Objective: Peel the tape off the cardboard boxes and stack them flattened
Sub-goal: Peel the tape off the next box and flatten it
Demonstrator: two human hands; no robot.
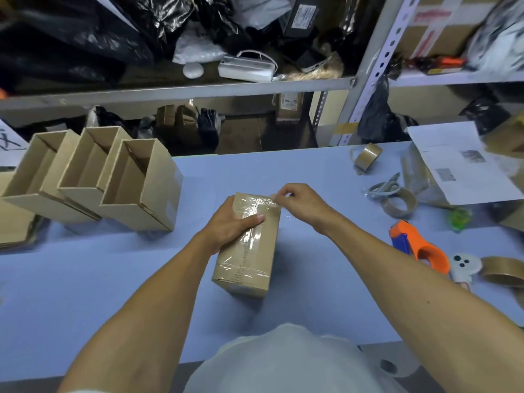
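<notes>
A small closed cardboard box [249, 259] lies on the blue table [113, 293] in the middle, sealed with clear tape [252, 236] along its top. My left hand [229, 222] grips the box's far left side, thumb pressing on the tape. My right hand [300, 202] pinches a lifted end of the clear tape at the box's far right corner. Three open cardboard boxes [136, 188] stand in a row at the left. Flattened cardboard [14, 222] lies at the far left edge.
An orange tape dispenser [419, 245], brown tape rolls [399, 202], scissors [385, 187] and a taped box with a paper sheet [453, 168] lie at the right. A metal shelf [198, 89] with bags and clutter stands behind the table.
</notes>
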